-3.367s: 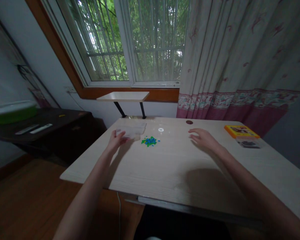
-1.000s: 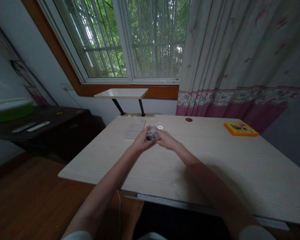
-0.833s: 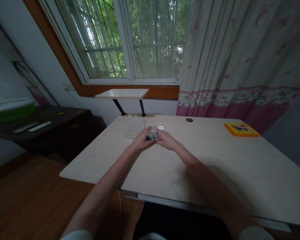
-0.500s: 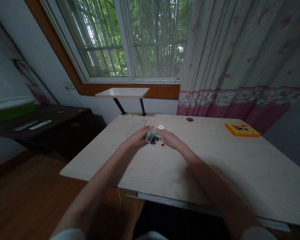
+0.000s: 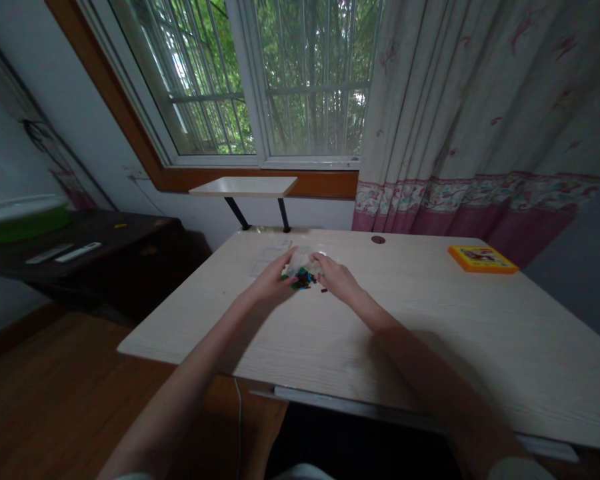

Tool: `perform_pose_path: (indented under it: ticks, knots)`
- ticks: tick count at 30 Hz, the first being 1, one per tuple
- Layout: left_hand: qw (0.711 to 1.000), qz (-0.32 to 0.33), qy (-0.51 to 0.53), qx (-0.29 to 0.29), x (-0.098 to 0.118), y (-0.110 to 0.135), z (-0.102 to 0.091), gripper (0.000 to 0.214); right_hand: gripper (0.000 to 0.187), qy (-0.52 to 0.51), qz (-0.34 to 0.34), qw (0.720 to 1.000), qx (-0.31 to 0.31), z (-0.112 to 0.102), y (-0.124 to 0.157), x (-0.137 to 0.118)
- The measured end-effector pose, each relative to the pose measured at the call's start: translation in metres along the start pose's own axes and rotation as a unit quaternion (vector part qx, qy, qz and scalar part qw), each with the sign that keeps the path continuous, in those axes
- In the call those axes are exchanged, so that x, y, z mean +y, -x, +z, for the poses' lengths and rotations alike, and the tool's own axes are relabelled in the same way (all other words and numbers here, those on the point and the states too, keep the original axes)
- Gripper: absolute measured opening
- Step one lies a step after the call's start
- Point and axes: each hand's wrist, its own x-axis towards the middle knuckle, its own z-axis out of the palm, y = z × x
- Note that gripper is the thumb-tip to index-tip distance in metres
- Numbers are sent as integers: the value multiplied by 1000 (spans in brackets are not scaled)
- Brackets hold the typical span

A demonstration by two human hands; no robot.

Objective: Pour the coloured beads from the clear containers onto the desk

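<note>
My left hand [image 5: 271, 283] and my right hand [image 5: 337, 276] meet at the far middle of the pale wooden table [image 5: 430, 333]. Between their fingertips they hold a small clear plastic box [image 5: 303, 261], tilted just above the table. Right under it lies a small pile of tiny green, blue and dark pieces [image 5: 301, 280]. One dark piece [image 5: 324, 290] lies apart on the right side of the pile. The image is blurry at the fingers, so the grip is hard to make out.
A clear plastic sheet [image 5: 269, 259] lies flat just left of the hands. A yellow box [image 5: 481, 259] sits at the table's far right, a brown grommet [image 5: 378, 239] at the back edge. A dark side table [image 5: 105, 233] with two remotes [image 5: 63, 252] stands to the left.
The clear box that stood by the yellow box is now between both hands at the pile. It has been tipped, and dark pieces now lie among the green and blue ones.
</note>
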Motion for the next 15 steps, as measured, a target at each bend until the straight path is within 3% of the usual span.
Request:
perform_pose_path:
  ticks: [3,5,8,11,15]
  knots:
    - [989,-43,134,54,13,4,8,77,52,11,-25,1000,-2,1,-3,-16]
    - [970,-87,199,106,20,5,11,68,53,0,-58,998,0,1,-3,-24]
    - [936,-156,259,178,22,9,5,56,51,-11,-118,993,9,-3,4,-17]
    - [887,-241,327,219,11,24,-12,55,40,31,-101,994,34,-22,18,25]
    - [825,-351,353,268,-12,60,-42,39,36,161,56,984,55,-76,53,130]
